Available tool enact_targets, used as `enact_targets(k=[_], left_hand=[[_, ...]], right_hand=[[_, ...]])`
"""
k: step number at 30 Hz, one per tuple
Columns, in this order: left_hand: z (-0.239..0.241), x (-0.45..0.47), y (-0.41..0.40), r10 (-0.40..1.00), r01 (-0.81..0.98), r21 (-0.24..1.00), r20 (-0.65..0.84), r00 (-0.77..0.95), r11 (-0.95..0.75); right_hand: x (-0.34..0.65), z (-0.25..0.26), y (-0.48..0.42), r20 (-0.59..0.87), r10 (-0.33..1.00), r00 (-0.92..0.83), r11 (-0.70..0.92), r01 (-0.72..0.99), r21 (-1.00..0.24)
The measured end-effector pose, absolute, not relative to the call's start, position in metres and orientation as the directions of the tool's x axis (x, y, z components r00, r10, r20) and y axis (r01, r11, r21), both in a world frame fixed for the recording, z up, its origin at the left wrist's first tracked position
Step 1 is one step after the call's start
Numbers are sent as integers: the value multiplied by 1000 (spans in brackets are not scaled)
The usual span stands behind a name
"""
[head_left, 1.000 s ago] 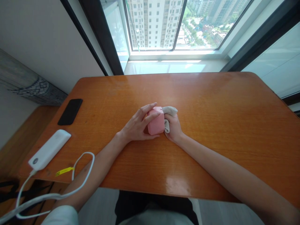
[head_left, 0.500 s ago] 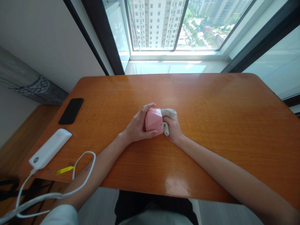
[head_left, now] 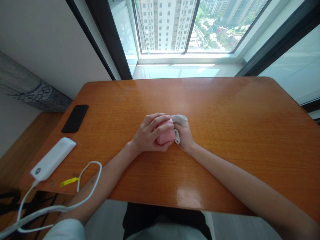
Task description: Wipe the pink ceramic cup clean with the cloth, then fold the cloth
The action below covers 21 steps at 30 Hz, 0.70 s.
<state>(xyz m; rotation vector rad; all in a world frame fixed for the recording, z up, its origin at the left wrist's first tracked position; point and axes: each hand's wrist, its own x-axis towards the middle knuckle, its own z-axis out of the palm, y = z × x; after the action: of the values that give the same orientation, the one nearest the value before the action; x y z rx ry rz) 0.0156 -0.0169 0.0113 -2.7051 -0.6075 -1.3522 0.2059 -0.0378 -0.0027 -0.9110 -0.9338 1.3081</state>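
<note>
A pink faceted object, like a small cup or pot, (head_left: 166, 136) is held over the middle of the wooden table (head_left: 225, 110). Wrapped around it from the left, my left hand (head_left: 150, 133) has its fingers across the top and its thumb along the near side. My right hand (head_left: 184, 135) is closed on a light grey cloth (head_left: 179, 119) against the pink object's right side. One fold of the cloth sticks out above my right fingers and another below. Whether part of the cloth is inside the pink object is hidden.
A black phone (head_left: 75, 118) lies at the table's left edge. Nearer me is a white power bank (head_left: 53, 159) with a white cable (head_left: 96, 180) looping over my left forearm; a yellow tag (head_left: 69, 181) hangs from it. A window (head_left: 185, 30) stands beyond the table.
The fingers of my left hand have come over the top of the pink object, covering more of it, and it has turned slightly. My right hand and the cloth stay nearly in place.
</note>
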Motion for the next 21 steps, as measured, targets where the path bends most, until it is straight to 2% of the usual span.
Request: enact_targets(k=[9, 18, 21], left_hand=[[20, 23, -23, 416, 370, 250, 768, 488, -895], [26, 24, -24, 560, 291, 479, 709, 429, -828], [22, 23, -23, 672, 247, 634, 620, 404, -733]], right_hand=[[206, 1, -39, 38, 999, 36, 48, -316, -947], [206, 4, -40, 21, 999, 27, 28, -321, -947], [206, 4, -40, 10, 1000, 17, 15, -313, -950]])
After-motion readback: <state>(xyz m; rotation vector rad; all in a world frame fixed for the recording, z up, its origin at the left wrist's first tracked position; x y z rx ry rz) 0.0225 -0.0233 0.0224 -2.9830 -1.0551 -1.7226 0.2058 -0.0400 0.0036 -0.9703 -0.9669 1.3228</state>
